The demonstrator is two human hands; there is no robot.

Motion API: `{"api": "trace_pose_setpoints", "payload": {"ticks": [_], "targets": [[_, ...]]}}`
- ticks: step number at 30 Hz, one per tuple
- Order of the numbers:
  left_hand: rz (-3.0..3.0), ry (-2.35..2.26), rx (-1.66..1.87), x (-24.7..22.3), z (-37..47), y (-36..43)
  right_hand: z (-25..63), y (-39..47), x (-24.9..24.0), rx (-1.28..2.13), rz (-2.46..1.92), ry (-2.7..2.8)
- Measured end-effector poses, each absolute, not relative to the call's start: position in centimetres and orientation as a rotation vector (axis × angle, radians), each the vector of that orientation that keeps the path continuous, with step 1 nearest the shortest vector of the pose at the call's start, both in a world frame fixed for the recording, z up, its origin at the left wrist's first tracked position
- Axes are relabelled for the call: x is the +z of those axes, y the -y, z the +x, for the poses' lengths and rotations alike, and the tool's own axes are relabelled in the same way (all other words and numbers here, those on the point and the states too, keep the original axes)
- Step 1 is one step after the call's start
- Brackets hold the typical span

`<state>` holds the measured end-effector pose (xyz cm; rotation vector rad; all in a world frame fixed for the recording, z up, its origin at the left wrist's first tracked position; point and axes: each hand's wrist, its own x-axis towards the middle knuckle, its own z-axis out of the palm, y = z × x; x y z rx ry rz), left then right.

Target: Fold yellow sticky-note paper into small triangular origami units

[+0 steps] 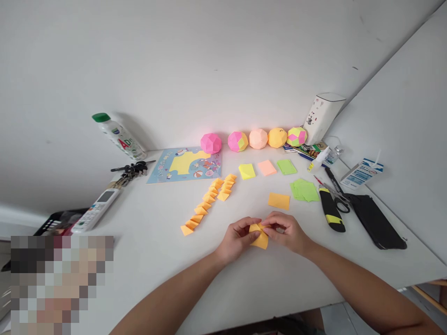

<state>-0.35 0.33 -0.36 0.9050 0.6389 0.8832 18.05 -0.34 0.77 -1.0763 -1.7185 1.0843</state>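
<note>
Between my two hands is a small orange sheet of paper (260,240), partly folded at its top edge. My left hand (240,237) pinches its left side between thumb and fingers. My right hand (284,232) pinches the upper right part, its fingertips close to the left ones. Just beyond my hands lies a flat orange paper pad (279,201). To the left, a long slanting row of folded orange paper pieces (204,204) rests on the table, with a shorter row (226,187) beside its far end.
Paper balls (258,138) line the wall behind yellow (247,171), pink (267,168) and green (304,190) paper. A box cutter (331,209), scissors (340,200), a black pouch (377,221) and a carton (362,173) stand or lie right. Left are a bottle (120,137), keys (132,172) and a remote-like handset (98,209).
</note>
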Motion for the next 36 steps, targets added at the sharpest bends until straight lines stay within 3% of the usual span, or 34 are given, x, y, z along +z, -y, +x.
{"api": "trace_pose_setpoints", "payload": {"ticks": [8,17,36], "targets": [[0.892,-0.66,0.878,-0.19,-0.26,-0.37,17.86,0.41,0.86,0.894,-1.024,1.818],[0.851,-0.681,0.877,-0.43,-0.22,-0.35,17.79,0.5,0.89,1.017,-1.07,1.779],[0.914,-0.721,0.917,-0.85,-0.02,-0.51,17.69,0.96,0.05,0.666,-1.038,1.988]]}}
